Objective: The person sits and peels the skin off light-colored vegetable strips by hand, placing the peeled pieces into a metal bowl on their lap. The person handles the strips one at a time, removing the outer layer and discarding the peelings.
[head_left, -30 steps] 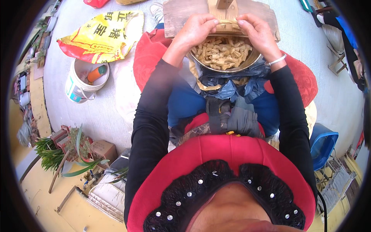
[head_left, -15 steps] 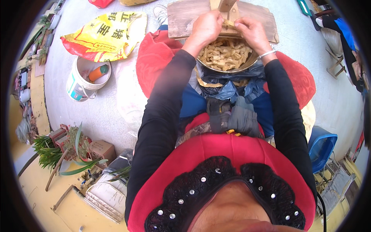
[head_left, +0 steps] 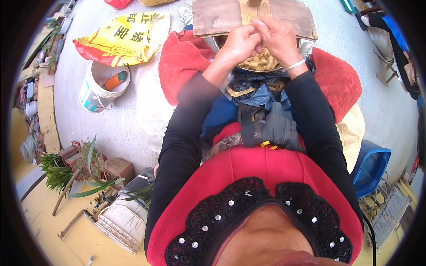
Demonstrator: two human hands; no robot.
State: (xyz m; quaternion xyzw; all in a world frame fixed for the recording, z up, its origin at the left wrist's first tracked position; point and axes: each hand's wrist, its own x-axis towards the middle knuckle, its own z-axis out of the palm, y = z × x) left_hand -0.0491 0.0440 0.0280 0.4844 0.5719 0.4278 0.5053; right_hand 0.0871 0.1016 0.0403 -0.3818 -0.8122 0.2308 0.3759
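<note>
Two curled hands meet over a bowl of pale strips.
The left hand (head_left: 242,44) and right hand (head_left: 279,40) are nearly closed, fingertips together; whether they pinch anything cannot be told. They cover part of the metal bowl (head_left: 257,71), where the pale strips (head_left: 265,61) lie between the knees, above crumpled dark plastic (head_left: 262,97). Beyond, a wooden board (head_left: 217,18), cut by the upper edge, hides the bowl's far side. Pale grey floor (head_left: 146,84) spreads around, bearing a blue tub (head_left: 372,165) at right, a white bucket (head_left: 90,96) at left, then a yellow bag (head_left: 128,37); farther right, another person (head_left: 390,33) is only partly visible.
</note>
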